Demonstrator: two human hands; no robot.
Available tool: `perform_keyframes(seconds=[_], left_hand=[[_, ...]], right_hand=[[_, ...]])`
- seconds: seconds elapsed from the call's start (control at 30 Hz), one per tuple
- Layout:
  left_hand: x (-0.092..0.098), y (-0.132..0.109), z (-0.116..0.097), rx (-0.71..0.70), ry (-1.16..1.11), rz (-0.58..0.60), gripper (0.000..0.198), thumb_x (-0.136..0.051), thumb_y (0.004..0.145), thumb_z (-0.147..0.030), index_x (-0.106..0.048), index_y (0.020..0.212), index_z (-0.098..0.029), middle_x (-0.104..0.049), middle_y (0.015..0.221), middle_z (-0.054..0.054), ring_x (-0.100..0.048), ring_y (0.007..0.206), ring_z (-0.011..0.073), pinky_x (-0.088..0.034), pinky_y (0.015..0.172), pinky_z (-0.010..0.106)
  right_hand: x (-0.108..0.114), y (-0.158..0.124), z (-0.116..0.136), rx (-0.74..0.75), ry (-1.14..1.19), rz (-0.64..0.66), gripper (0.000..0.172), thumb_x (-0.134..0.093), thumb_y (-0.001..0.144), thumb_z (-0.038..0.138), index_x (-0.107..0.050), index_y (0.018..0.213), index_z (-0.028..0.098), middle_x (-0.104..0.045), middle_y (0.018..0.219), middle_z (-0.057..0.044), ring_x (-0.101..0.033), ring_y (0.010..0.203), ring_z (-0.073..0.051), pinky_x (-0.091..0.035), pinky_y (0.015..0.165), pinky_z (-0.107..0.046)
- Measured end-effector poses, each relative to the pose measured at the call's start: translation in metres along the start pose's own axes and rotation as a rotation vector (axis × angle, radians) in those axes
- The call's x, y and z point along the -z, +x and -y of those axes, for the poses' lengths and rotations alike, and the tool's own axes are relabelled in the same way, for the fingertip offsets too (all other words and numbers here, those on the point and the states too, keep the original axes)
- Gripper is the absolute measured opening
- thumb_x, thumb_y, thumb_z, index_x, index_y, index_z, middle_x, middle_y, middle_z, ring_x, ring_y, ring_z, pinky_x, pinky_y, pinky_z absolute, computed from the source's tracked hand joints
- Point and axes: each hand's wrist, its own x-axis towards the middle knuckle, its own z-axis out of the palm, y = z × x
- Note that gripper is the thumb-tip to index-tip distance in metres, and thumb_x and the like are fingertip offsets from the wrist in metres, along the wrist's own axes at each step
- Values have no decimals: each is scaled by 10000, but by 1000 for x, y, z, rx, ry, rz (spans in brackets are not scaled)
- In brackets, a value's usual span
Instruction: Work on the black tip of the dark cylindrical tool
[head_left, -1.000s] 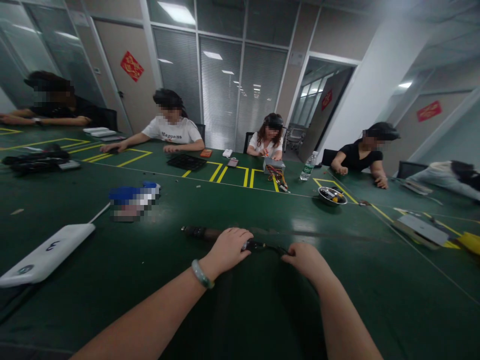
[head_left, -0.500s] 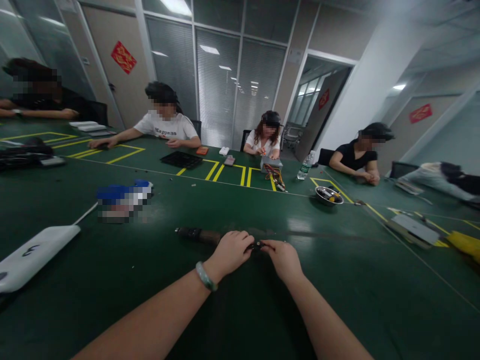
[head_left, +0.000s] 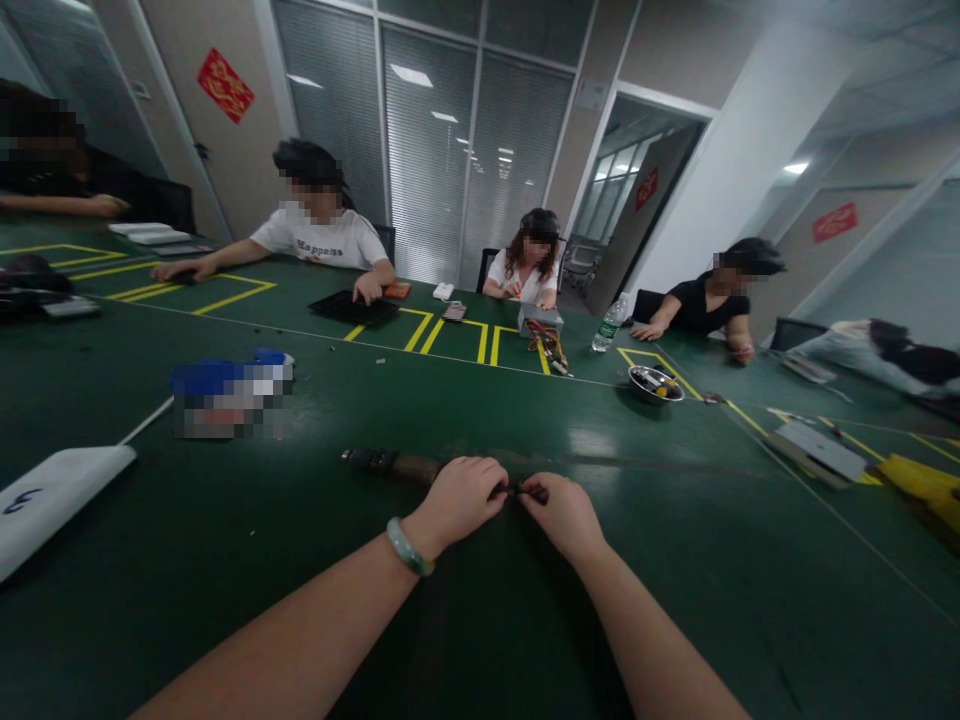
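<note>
A long dark rod-like tool [head_left: 390, 465] lies across the green table [head_left: 525, 620] in front of me. My left hand [head_left: 457, 500], with a pale green bangle on the wrist, is curled over the tool's right end. My right hand [head_left: 562, 515] meets it from the right, its fingertips pinched on a small dark part [head_left: 521, 491] at the tool's tip. Both hands rest on the table and nearly touch. What the small part is I cannot make out.
A white flat device [head_left: 52, 495] with a cable lies at the left. A blue and white item [head_left: 225, 395] sits beyond it. A metal bowl [head_left: 654, 385], a water bottle [head_left: 609, 325] and a grey box with wires [head_left: 541, 322] stand farther off. Several people sit around the table.
My right hand has moved left to meet the left hand at the tool's tip and pinched there. The view has shifted slightly right.
</note>
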Motion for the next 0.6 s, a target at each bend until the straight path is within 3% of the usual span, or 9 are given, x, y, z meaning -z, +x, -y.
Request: perform_keyframes(seconds=[0.6], left_hand=[[3,0,3,-31,-16,29,105,-568,896,-273,-614,972,-217,-648,967,13,-605,908,187,-425,818,325]], right_hand=[[-4,1,-4,43,67,-35,83,-633,835,275,-692,873,232,-686,880,5,-611,818,-170,-442,759,-285]])
